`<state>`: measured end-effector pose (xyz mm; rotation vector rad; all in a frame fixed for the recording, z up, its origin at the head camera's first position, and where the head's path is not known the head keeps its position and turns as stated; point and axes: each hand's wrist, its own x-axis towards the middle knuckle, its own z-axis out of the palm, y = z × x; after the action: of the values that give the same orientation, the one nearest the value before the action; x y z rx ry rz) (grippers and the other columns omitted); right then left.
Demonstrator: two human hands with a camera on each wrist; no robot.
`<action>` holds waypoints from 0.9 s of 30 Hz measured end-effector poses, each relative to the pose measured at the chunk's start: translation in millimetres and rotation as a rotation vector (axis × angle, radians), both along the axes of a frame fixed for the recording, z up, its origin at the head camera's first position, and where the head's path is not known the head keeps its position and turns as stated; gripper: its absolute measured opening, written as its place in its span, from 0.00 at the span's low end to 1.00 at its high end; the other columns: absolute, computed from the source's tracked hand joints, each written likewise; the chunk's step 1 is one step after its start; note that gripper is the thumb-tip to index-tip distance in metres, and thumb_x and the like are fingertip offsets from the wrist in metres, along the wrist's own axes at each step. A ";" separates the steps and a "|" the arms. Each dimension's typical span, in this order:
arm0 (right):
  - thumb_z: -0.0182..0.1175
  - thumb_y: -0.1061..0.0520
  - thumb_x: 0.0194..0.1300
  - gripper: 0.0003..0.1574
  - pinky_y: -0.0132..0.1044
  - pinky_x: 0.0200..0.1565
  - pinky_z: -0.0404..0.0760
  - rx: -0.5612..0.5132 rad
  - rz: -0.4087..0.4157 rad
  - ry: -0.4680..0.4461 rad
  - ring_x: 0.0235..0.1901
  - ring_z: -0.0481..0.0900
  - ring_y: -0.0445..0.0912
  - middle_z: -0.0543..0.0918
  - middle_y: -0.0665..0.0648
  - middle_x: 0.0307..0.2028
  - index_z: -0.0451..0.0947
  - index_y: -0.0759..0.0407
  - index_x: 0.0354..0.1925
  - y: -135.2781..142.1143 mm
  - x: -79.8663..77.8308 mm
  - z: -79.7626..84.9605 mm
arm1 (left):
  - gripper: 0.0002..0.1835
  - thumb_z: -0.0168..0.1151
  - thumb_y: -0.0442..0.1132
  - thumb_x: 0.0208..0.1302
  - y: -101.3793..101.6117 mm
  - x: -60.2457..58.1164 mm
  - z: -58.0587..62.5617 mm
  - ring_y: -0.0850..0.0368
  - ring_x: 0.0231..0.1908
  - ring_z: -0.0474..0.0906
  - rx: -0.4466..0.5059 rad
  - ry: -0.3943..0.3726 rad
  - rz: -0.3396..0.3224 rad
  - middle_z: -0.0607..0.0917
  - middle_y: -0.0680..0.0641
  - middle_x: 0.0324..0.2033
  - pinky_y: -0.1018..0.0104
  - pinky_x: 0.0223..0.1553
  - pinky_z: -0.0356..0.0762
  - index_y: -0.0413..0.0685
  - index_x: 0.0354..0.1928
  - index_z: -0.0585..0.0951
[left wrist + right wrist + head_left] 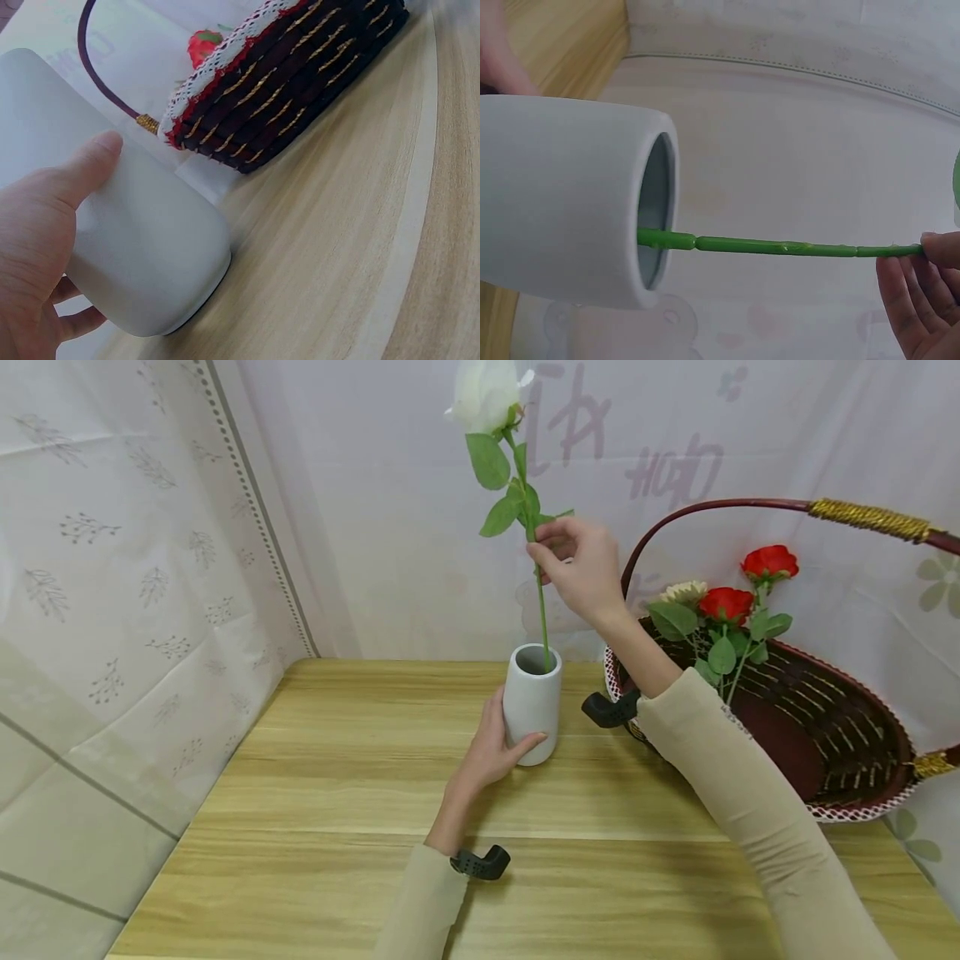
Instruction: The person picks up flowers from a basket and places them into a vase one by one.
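A white rose [487, 397] with a long green stem [765, 246] stands nearly upright over a white vase [531, 710]. My right hand [581, 564] pinches the stem between thumb and fingers, just below the leaves. The stem's lower end is inside the vase's mouth, as the right wrist view shows; its tip is hidden by the wall. Low on the vase, my left hand [495, 743] grips its side, thumb across the front and fingers behind. In the left wrist view the left thumb [97, 161] lies along the vase, whose base rests on the wooden table.
To the right stands a dark woven basket [862, 752] with lace trim and a tall handle [720, 506]. Red roses [727, 604] and a cream flower [684, 592] lean inside it. My right forearm passes over its near rim. A printed curtain [390, 527] hangs behind the table [337, 793].
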<state>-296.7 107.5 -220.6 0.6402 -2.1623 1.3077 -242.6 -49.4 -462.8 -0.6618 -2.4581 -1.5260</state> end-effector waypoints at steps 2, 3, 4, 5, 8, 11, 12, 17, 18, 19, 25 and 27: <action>0.66 0.60 0.68 0.12 0.30 0.32 0.82 0.007 0.004 0.004 0.25 0.82 0.41 0.87 0.61 0.38 0.83 0.68 0.47 -0.1 0.4 -3.6 | 0.52 0.73 0.50 0.62 -0.1 0.4 0.3 0.49 0.63 0.65 0.000 0.002 0.001 0.64 0.42 0.66 0.49 0.63 0.69 0.54 0.78 0.49; 0.67 0.60 0.68 0.12 0.30 0.32 0.81 0.011 0.004 0.005 0.25 0.83 0.41 0.87 0.61 0.38 0.83 0.67 0.47 -0.1 0.5 -5.5 | 0.52 0.73 0.50 0.62 0.0 0.4 0.3 0.49 0.63 0.65 0.002 0.004 0.001 0.64 0.42 0.66 0.49 0.63 0.69 0.54 0.78 0.49; 0.67 0.60 0.68 0.12 0.30 0.32 0.81 0.013 0.006 0.005 0.25 0.83 0.42 0.87 0.61 0.37 0.84 0.67 0.47 -0.2 0.7 -7.3 | 0.52 0.73 0.50 0.62 0.0 0.5 0.5 0.49 0.63 0.65 0.004 0.004 0.000 0.63 0.42 0.66 0.49 0.63 0.69 0.55 0.78 0.49; 0.67 0.60 0.68 0.12 0.30 0.31 0.81 0.013 0.008 0.004 0.25 0.83 0.42 0.87 0.61 0.37 0.84 0.67 0.47 -0.4 0.6 -9.1 | 0.52 0.73 0.50 0.62 0.0 0.6 0.7 0.49 0.63 0.65 0.005 0.002 -0.001 0.63 0.42 0.67 0.49 0.63 0.69 0.55 0.78 0.49; 0.67 0.60 0.68 0.12 0.30 0.32 0.82 0.010 0.014 -0.009 0.26 0.83 0.42 0.87 0.61 0.38 0.84 0.66 0.47 -1.3 0.5 -14.4 | 0.52 0.73 0.50 0.62 0.2 0.5 0.8 0.49 0.63 0.65 0.011 0.004 -0.004 0.64 0.42 0.66 0.49 0.63 0.69 0.55 0.78 0.49; 0.67 0.59 0.69 0.13 0.30 0.33 0.82 0.012 0.020 -0.016 0.27 0.83 0.42 0.87 0.61 0.38 0.84 0.66 0.48 -1.7 0.2 -18.5 | 0.52 0.73 0.50 0.62 0.4 -0.1 0.5 0.49 0.63 0.65 0.004 0.006 -0.002 0.64 0.42 0.66 0.49 0.63 0.69 0.54 0.78 0.49; 0.67 0.59 0.69 0.13 0.30 0.33 0.82 0.014 0.020 -0.015 0.27 0.83 0.42 0.87 0.60 0.38 0.84 0.66 0.48 -1.5 0.1 -19.8 | 0.52 0.73 0.50 0.63 0.5 -0.3 0.3 0.49 0.63 0.65 0.004 0.008 -0.003 0.64 0.41 0.66 0.49 0.63 0.69 0.54 0.78 0.49; 0.66 0.59 0.69 0.13 0.29 0.31 0.81 0.011 0.033 0.006 0.27 0.83 0.46 0.88 0.60 0.38 0.84 0.66 0.48 -1.0 -0.9 -24.5 | 0.52 0.73 0.50 0.63 0.2 -0.4 0.4 0.49 0.63 0.65 0.000 0.002 -0.005 0.64 0.41 0.66 0.49 0.62 0.69 0.53 0.78 0.49; 0.66 0.59 0.69 0.13 0.29 0.31 0.81 0.008 0.035 0.009 0.27 0.84 0.47 0.88 0.60 0.38 0.84 0.66 0.48 -1.2 -1.0 -25.0 | 0.52 0.73 0.50 0.63 0.1 -0.4 0.5 0.49 0.63 0.65 0.000 -0.003 -0.005 0.64 0.41 0.66 0.49 0.63 0.69 0.54 0.78 0.49; 0.66 0.59 0.69 0.13 0.29 0.32 0.81 0.007 0.035 0.008 0.27 0.84 0.47 0.88 0.60 0.38 0.84 0.66 0.48 -1.4 -1.2 -25.4 | 0.52 0.73 0.51 0.63 0.0 -0.4 0.5 0.49 0.63 0.65 0.000 -0.007 -0.004 0.64 0.41 0.66 0.49 0.63 0.69 0.54 0.78 0.49; 0.67 0.57 0.69 0.13 0.30 0.32 0.81 0.036 0.023 -0.008 0.27 0.84 0.45 0.88 0.59 0.38 0.84 0.65 0.48 -2.7 0.3 -29.9 | 0.52 0.73 0.51 0.62 -0.2 -0.1 0.5 0.49 0.64 0.65 0.010 -0.013 -0.002 0.63 0.41 0.67 0.49 0.63 0.68 0.54 0.79 0.49; 0.67 0.57 0.69 0.13 0.30 0.31 0.81 0.047 0.022 -0.015 0.27 0.84 0.45 0.88 0.59 0.38 0.84 0.64 0.48 -2.3 1.1 -32.9 | 0.53 0.73 0.51 0.62 -0.1 -0.1 0.7 0.49 0.64 0.65 0.009 -0.015 -0.003 0.63 0.41 0.68 0.49 0.64 0.68 0.54 0.79 0.48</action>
<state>-295.6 105.2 -253.5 0.6772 -2.2099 1.2801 -242.7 -49.4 -462.1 -0.6550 -2.4609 -1.5468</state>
